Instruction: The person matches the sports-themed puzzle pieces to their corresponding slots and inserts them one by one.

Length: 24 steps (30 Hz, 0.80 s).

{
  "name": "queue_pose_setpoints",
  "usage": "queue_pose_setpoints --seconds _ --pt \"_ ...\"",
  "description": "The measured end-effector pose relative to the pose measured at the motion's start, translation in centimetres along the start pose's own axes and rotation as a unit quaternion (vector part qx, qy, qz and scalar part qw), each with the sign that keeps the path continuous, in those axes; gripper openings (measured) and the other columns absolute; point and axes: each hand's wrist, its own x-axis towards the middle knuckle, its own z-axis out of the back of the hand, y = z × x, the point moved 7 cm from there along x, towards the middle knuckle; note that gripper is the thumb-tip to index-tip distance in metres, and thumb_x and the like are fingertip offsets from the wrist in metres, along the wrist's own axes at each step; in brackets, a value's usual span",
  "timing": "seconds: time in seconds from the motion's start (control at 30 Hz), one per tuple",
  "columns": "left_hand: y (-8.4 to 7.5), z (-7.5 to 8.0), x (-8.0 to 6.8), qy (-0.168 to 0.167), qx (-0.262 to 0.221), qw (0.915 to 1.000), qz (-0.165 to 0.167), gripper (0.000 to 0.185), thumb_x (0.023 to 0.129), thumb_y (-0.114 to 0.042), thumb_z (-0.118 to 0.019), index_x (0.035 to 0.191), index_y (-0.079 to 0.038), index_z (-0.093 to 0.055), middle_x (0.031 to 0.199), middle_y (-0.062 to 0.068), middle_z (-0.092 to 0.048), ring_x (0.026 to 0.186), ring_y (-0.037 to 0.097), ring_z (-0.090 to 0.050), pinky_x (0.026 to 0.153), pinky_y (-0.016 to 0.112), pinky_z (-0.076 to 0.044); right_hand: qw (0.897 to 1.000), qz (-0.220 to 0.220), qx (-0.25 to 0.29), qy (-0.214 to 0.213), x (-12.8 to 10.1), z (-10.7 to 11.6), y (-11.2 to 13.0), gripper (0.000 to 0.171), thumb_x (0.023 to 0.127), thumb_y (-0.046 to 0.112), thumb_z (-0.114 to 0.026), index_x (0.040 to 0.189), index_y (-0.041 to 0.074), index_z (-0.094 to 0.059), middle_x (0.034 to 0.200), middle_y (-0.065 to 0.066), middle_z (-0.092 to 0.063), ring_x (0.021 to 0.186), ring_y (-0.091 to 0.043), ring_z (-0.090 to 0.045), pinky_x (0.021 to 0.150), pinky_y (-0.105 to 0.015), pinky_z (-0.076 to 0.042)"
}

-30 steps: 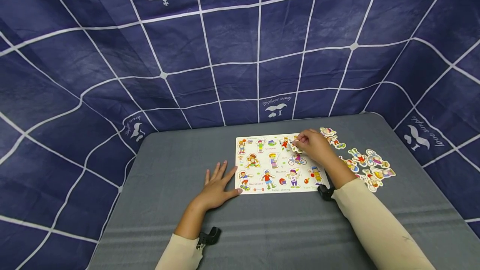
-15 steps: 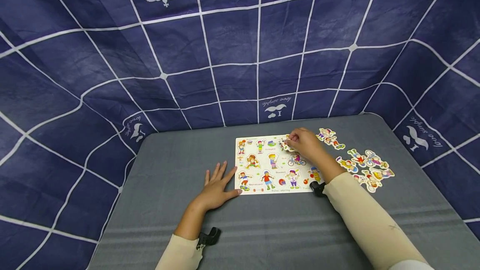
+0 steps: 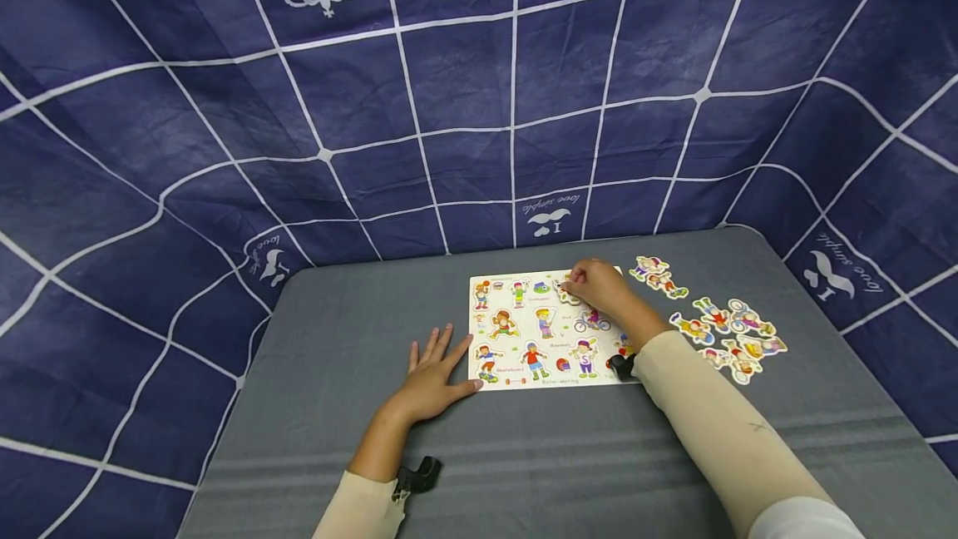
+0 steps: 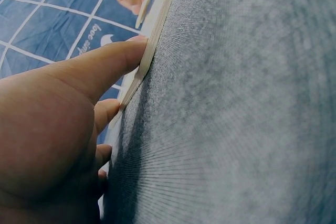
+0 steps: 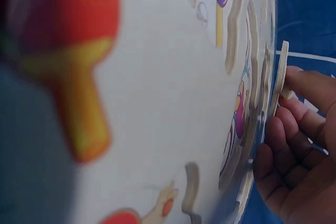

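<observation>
A white wooden puzzle board with printed sports figures and cut-out recesses lies on the grey table. My left hand rests flat with spread fingers at its left edge; in the left wrist view the thumb touches the board's side. Over the upper right part of the board, my right hand pinches a thin wooden puzzle piece by thumb and fingers. That piece tilts just above the board in the right wrist view. Its printed figure is mostly hidden by the fingers in the head view.
Several loose puzzle pieces lie right of the board: a small group near its upper corner and a larger cluster farther right. A dark blue curtain with white lines stands behind and beside the table.
My right hand has moved left across the board's upper part with the puzzle piece, and lower toward the board at the last. My left hand has stayed in place.
</observation>
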Motion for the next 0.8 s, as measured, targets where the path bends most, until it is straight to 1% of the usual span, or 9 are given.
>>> queue_pose_setpoints --seconds 0.2,0.33,0.63,0.8 --pt "-0.01 0.07 -0.12 -0.003 -0.002 1.0 0.001 0.082 0.093 -0.061 -0.062 0.161 -0.031 -0.029 0.172 0.01 -0.007 0.16 0.034 0.002 0.123 0.064 0.008 0.999 -0.024 -0.023 0.023 0.4 -0.48 -0.01 0.024 0.091 0.031 -0.074 0.082 0.012 -0.064 0.079 -0.004 -0.059 0.074 -0.02 -0.054 0.068 -0.03 -0.04" --pt "-0.09 0.1 -0.15 -0.006 -0.006 1.0 0.0 0.081 0.093 -0.061 -0.063 0.161 -0.031 -0.03 0.172 0.01 -0.008 0.16 0.034 0.002 0.123 0.064 0.009 0.999 -0.032 -0.03 0.031 0.46 -0.62 -0.06 0.025 0.092 0.032 -0.073 0.083 0.011 -0.064 0.078 -0.004 -0.059 0.074 -0.02 -0.055 0.067 -0.031 -0.04" --pt "-0.09 0.18 -0.04 -0.006 -0.003 1.0 -0.001 0.081 0.093 -0.061 -0.063 0.161 -0.03 -0.03 0.172 0.01 -0.008 0.16 0.034 0.002 0.123 0.065 0.008 0.998 -0.034 -0.031 0.033 0.58 -0.62 -0.16 0.024 0.091 0.029 -0.074 0.081 0.011 -0.062 0.075 -0.003 -0.058 0.071 -0.019 -0.054 0.064 -0.029 -0.038" --pt "-0.07 0.16 -0.05 -0.007 -0.003 1.0 0.0 0.081 0.093 -0.062 -0.062 0.161 -0.031 -0.03 0.172 0.01 -0.008 0.16 0.033 0.003 0.123 0.065 0.008 0.998 -0.044 -0.027 0.041 0.41 -0.7 -0.09 0.024 0.091 0.029 -0.074 0.082 0.011 -0.062 0.076 -0.004 -0.058 0.073 -0.021 -0.055 0.065 -0.03 -0.039"
